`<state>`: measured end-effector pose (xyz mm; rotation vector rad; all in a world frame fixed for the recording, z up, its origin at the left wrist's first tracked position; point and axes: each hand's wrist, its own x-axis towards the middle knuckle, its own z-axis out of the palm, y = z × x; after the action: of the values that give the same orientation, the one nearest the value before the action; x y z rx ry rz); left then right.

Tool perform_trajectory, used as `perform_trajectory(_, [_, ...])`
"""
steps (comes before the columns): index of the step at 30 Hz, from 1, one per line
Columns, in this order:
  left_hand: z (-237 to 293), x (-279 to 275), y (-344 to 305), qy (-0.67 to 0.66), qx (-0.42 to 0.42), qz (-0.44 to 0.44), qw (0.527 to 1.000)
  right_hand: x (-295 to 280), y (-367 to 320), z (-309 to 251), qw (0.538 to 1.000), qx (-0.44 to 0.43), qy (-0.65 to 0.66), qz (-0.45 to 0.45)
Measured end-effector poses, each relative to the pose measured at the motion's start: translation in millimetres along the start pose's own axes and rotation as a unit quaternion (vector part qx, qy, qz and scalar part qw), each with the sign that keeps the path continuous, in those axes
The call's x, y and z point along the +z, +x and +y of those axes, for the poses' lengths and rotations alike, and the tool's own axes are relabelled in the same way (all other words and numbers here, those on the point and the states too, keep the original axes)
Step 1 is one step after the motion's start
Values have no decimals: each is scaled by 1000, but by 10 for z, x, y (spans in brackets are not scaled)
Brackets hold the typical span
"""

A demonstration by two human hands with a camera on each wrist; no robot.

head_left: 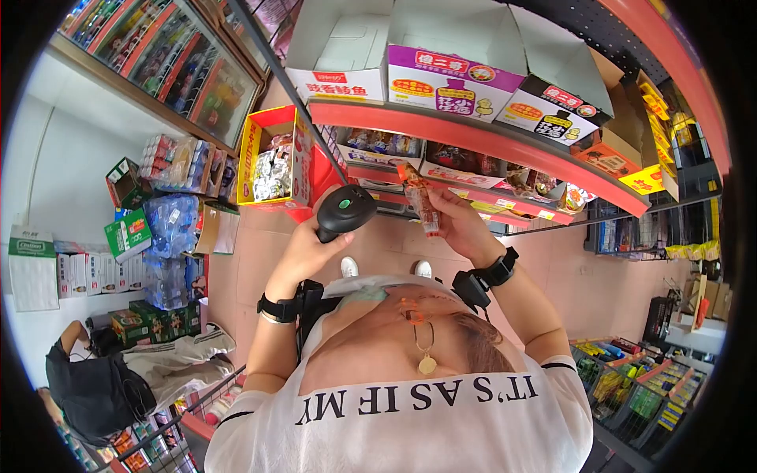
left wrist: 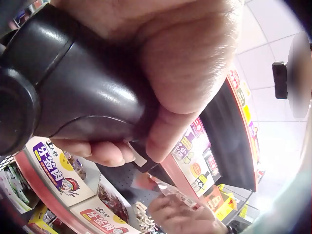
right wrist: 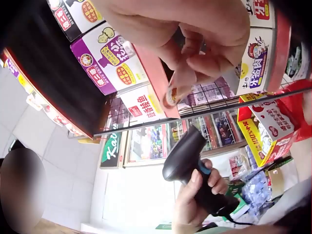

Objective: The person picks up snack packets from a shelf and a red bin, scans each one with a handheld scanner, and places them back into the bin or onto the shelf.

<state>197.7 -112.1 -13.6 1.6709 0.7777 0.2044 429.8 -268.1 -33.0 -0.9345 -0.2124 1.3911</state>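
A black handheld barcode scanner (head_left: 347, 210) is gripped by its handle in my left hand (head_left: 298, 254). Its rounded head points up and towards the right hand in the head view. In the right wrist view the scanner (right wrist: 183, 156) shows side-on, with a cable at the base of its handle. My right hand (head_left: 467, 227) pinches a narrow clear snack packet (head_left: 420, 199) with an orange-red end between thumb and fingers. The packet is held up in front of the shelf, a short distance from the scanner. Fingers hide part of the packet (right wrist: 183, 80) in the right wrist view.
Red-edged shelves (head_left: 489, 126) ahead carry open cardboard display boxes (head_left: 453, 83) and packaged snacks. A yellow-and-red box of packets (head_left: 272, 162) stands left, near bottled-water packs (head_left: 169, 225) and a glass-door fridge (head_left: 181, 71). Wire racks (head_left: 646, 386) with goods stand at right.
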Motion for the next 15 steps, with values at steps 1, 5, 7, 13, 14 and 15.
perform_trajectory(1, [-11, -8, -20, -2, -3, 4, 1000, 12, -7, -22, 999, 31, 1, 9])
perform_trajectory(5, [-12, -32, -93, 7, -16, 15, 1000, -175, 141, 96, 999, 38, -30, -7])
perform_trajectory(7, [-1, -42, -140, 14, -32, 21, 999, -142, 190, 96, 998, 40, -55, -8])
perform_trajectory(13, [61, -82, -235, 35, -59, 50, 996, -35, 337, 146, 998, -16, -8, -52])
perform_trajectory(14, [65, -86, -245, 36, -61, 53, 996, -17, 354, 157, 998, -13, -8, -56])
perform_trajectory(15, [68, -93, -251, 38, -63, 56, 996, -4, 369, 164, 998, -10, -6, -59])
